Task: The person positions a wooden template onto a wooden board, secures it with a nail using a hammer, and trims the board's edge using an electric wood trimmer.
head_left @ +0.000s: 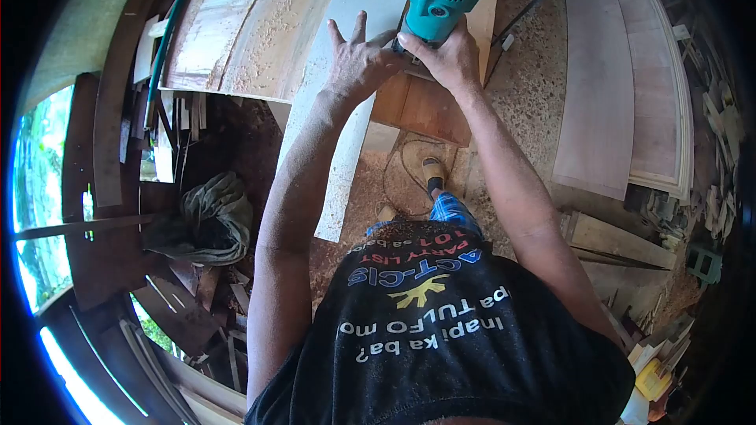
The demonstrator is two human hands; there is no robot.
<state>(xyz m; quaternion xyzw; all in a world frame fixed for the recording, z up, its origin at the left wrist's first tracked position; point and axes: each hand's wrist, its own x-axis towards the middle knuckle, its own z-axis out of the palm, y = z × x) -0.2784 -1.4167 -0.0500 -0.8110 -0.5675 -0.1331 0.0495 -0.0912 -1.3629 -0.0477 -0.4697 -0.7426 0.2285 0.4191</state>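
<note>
A teal trim router (441,0) stands upright at the top centre, over the edge of a long white board (335,181) and a reddish-brown wood piece (425,110). My right hand (453,59) is wrapped round the router's lower body. My left hand (358,63) lies on the white board just left of the router. Two of its fingers are stretched out and spread, while its thumb side reaches the router's base. The router's bit and much of its base are hidden by my hands.
Wide wood panels (260,24) with shavings lie at the upper left. More panels (598,71) lean at the right. A power cable (535,4) runs from the router. A crumpled grey sack (216,216) sits at the left, and sawdust covers the floor (370,181).
</note>
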